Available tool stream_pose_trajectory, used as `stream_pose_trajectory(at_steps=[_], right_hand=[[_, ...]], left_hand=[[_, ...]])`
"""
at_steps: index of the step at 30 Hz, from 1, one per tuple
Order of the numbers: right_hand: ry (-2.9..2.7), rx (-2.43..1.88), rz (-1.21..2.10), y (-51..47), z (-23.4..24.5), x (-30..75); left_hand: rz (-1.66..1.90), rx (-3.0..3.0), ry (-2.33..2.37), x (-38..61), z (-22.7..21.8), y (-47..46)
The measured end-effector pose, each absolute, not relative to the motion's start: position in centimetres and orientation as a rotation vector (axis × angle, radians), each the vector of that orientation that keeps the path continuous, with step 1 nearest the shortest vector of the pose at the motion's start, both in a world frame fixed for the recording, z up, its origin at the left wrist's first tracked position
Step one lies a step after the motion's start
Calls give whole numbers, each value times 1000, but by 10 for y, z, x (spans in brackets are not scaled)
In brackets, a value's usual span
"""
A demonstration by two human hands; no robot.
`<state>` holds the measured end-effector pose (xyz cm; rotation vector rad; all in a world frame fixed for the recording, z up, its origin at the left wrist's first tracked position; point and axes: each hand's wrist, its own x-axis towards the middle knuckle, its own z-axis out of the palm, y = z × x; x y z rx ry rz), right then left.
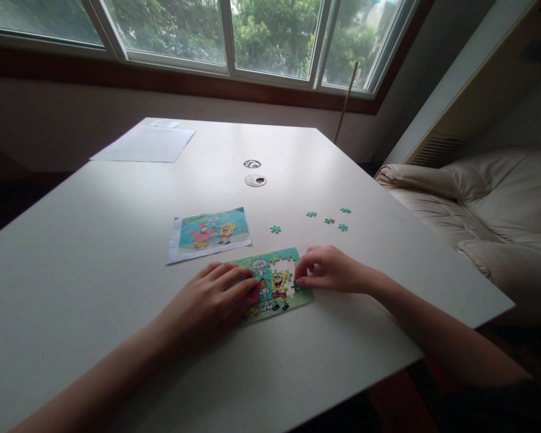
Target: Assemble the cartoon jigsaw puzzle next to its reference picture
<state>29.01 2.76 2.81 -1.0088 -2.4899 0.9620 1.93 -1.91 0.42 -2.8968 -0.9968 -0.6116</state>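
A small cartoon jigsaw puzzle (275,282) lies on the white table (117,240), with a gap near its upper right. My left hand (211,300) rests flat on the puzzle's left part, fingers stretched out. My right hand (329,270) is at the puzzle's right edge, fingers pinched together on a small green puzzle piece (296,286) by the gap. Several loose teal pieces (329,220) lie farther back on the right, one more piece (276,229) nearer the middle. A printed reference picture (210,233) lies just behind the puzzle.
Two round metal lids or cable holes (255,180) sit mid-table. A sheet of paper (144,144) lies at the far left corner. A cream sofa (491,210) stands to the right of the table edge. Windows run along the back wall.
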Motion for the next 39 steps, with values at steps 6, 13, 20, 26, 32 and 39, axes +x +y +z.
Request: stream_pose_trajectory(at_steps=[6,13,20,26,32,39], right_hand=[[-2499,-954,910,28,26,288],[-2527,-971,924,28,26,288],[-2497,-973,1037,28,28,290],[-2545,-933,1073,29,28,291],[-2568,-839,1058,30,25,293],[-2576,-796,1024,31,22,293]], left_hand=[[-615,-2896,-998,20,4,-19],[-656,-2893,-999,20,6,-19],[-630,-2893,-1001,20,5,-20],[-643,-2873,-1005,20,6,-18],[-567,-2907,-940,34,12,-33],[-434,-3078,-781,73,20,-64]])
